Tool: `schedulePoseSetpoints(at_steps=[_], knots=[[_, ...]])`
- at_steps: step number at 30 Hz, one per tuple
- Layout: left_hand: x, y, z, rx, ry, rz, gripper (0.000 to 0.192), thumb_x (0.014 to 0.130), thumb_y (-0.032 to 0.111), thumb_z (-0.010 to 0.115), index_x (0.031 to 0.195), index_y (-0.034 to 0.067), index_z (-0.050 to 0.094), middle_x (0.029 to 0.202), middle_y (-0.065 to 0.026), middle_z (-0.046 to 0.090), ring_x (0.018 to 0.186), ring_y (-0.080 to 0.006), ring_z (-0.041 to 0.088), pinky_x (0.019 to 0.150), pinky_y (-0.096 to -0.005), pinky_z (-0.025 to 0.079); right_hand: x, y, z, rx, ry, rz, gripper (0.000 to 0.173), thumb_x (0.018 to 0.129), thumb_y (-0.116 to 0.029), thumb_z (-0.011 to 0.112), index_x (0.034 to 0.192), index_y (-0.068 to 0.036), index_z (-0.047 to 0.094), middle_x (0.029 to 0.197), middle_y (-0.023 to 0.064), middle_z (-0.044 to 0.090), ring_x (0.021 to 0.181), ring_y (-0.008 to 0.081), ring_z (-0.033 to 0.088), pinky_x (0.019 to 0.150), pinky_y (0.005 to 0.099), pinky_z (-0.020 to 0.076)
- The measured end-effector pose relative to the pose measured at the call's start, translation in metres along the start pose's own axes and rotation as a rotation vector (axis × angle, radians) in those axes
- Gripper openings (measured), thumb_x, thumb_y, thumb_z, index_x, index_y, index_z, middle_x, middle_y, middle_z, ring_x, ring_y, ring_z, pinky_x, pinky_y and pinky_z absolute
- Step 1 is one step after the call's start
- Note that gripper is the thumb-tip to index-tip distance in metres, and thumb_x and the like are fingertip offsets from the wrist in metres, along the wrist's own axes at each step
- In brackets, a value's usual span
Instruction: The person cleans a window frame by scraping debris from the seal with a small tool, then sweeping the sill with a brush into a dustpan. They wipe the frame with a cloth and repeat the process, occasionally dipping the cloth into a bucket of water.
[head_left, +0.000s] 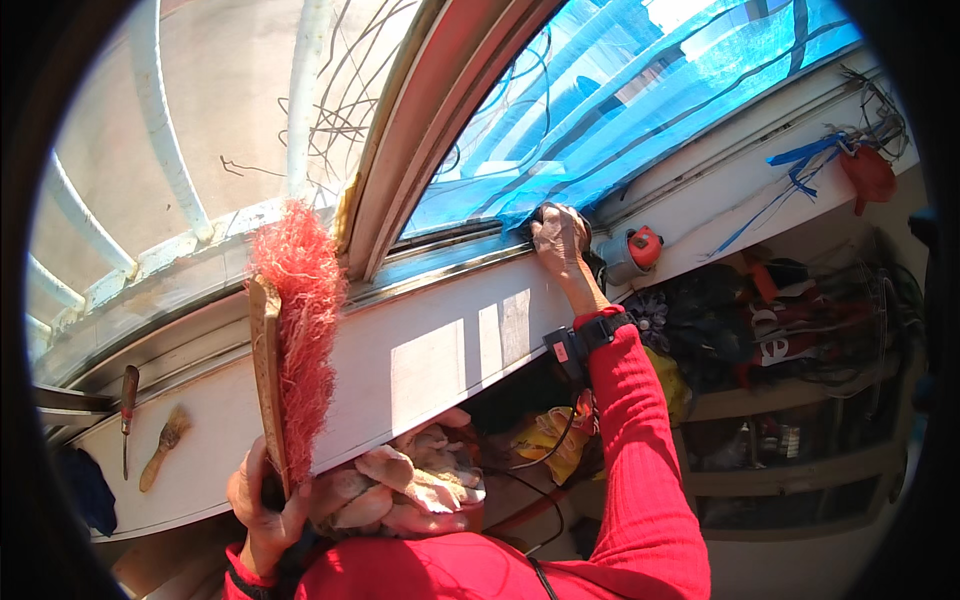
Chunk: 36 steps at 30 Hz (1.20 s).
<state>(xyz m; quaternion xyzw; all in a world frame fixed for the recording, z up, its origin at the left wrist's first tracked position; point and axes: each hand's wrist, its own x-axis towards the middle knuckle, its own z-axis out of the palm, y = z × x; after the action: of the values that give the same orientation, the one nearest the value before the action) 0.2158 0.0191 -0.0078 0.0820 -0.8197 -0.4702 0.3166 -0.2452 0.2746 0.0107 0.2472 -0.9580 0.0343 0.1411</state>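
Observation:
My left hand (268, 499) grips the lower end of a brush with a wooden back (267, 352) and frayed red bristles (306, 337). The brush stands nearly upright in front of the windowsill (465, 337). My right hand (559, 236) is curled down at the lower window track, beside the bottom edge of a pane covered in blue film (585, 127). Something dark shows around its fingers; what they hold, if anything, is hidden. Close to its right, a grey cup (616, 259) with an orange-red object (645, 247) in it leans on the sill.
A screwdriver (129, 405) and a small paintbrush (166, 446) lie on the sill at left, near dark cloth (86, 491). White bars (161, 120) stand outside. Below the sill sits a plush toy (420, 487). Blue strips (806, 169) and a red object (868, 176) lie at right.

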Motion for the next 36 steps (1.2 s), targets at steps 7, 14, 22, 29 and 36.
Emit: schedulePoseSetpoints(at_steps=[7, 14, 22, 29, 36], knots=[[0.002, -0.002, 0.002, -0.054, -0.009, 0.008, 0.058, 0.075, 0.004, 0.073, 0.128, -0.008, 0.053, 0.085, -0.0115, 0.064, 0.066, -0.0161, 0.058, 0.062, -0.0254, 0.047, -0.037, -0.051, -0.018, 0.326, -0.021, -0.547, 0.028, 0.084, -0.016, 0.07, 0.108, -0.002, 0.063, 0.11, 0.0153, 0.064, 0.105, 0.0352, 0.06, 0.091, 0.0401, 0.0482], [0.004, 0.002, -0.005, -0.102, -0.076, -0.125, 0.057, 0.078, 0.007, 0.076, 0.129, -0.003, 0.054, 0.098, -0.0191, 0.067, 0.086, -0.0286, 0.069, 0.076, -0.0331, 0.054, -0.017, -0.039, -0.023, 0.009, -0.047, -0.198, 0.022, 0.084, -0.009, 0.069, 0.104, -0.006, 0.062, 0.096, 0.0171, 0.068, 0.092, 0.0362, 0.065, 0.08, 0.0436, 0.051], [-0.022, 0.014, -0.027, -0.326, 0.158, -0.238, 0.054, 0.083, 0.006, 0.075, 0.133, -0.004, 0.054, 0.108, -0.0119, 0.069, 0.094, -0.013, 0.064, 0.083, -0.0288, 0.052, -0.084, -0.173, -0.093, -0.314, -0.042, -0.718, 0.018, 0.076, -0.009, 0.066, 0.094, -0.007, 0.065, 0.089, 0.007, 0.062, 0.092, 0.0247, 0.061, 0.074, 0.0336, 0.0496], [-0.069, 0.01, -0.074, -0.274, 0.558, -0.426, 0.037, 0.091, 0.015, 0.061, 0.122, -0.004, 0.056, 0.094, -0.0052, 0.065, 0.061, -0.0056, 0.045, 0.056, -0.0199, 0.035, -0.129, -0.377, -0.081, 0.613, 0.318, -1.449, 0.029, 0.069, -0.012, 0.068, 0.096, -0.005, 0.061, 0.1, 0.0088, 0.058, 0.097, 0.0241, 0.057, 0.087, 0.0359, 0.0432], [-0.092, -0.002, -0.128, 0.152, 0.489, -0.402, 0.049, 0.092, 0.005, 0.061, 0.138, -0.005, 0.049, 0.118, -0.0129, 0.064, 0.104, -0.0187, 0.061, 0.093, -0.0297, 0.047, -0.143, -0.482, -0.047, 0.128, 0.284, -1.5, 0.013, 0.076, -0.025, 0.069, 0.086, -0.016, 0.068, 0.096, -0.0032, 0.064, 0.101, 0.0183, 0.056, 0.088, 0.0363, 0.0407]])
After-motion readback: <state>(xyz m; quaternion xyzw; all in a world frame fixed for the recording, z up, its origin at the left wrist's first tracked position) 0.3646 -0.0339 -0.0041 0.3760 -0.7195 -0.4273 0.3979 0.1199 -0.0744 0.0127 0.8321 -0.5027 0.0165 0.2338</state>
